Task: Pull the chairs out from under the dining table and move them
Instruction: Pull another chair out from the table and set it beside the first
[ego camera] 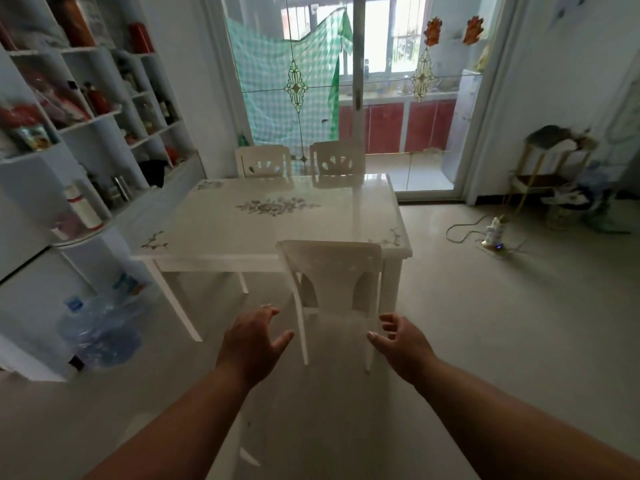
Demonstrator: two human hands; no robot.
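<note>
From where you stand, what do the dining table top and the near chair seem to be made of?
The dining table top looks like glossy glass or lacquer: it mirrors the window, over a printed flower pattern. The near chair seems white-painted wood or plastic with a duller sheen; blur leaves that open.

White near chair upright at table's near edge, toward right corner, back facing camera, seat tucked under, pale and blurred. Two more white chairs at far edge: far left chair and far right chair, side by side, pushed in, carved fan cutouts in backs. Table white, glossy, floral print at centre and corners.
</note>
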